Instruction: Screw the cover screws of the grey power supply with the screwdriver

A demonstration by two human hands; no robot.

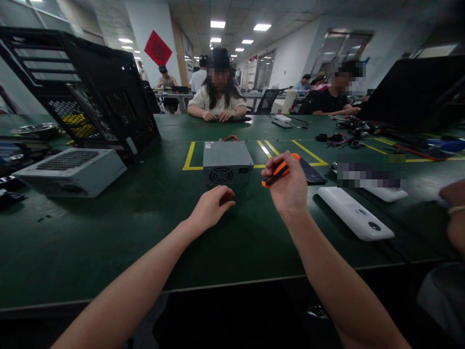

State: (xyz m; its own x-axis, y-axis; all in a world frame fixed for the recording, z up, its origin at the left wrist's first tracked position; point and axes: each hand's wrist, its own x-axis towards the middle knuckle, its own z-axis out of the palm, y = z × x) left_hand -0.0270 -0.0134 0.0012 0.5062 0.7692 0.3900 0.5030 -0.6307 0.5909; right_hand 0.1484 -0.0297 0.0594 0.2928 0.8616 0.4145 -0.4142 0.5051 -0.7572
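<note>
A grey power supply unit (pixel 227 154) sits on the green table ahead of me, its fan grille and socket facing me. My left hand (pixel 212 206) is just in front of it, fingers loosely curled with a gap to the thumb; I see nothing in it. Wrapped in my right hand (pixel 288 186) is a screwdriver (pixel 279 169) with an orange and black handle. Its thin shaft points down and left toward the table, apart from the power supply. Cables (pixel 230 138) show behind the unit.
On the left stand a black computer case (pixel 127 111) and another power supply (pixel 78 169). To the right lie a dark phone (pixel 310 172), a white device (pixel 354 213) and loose cables (pixel 337 140). Yellow tape (pixel 189 156) marks the table. A person (pixel 217 99) sits opposite.
</note>
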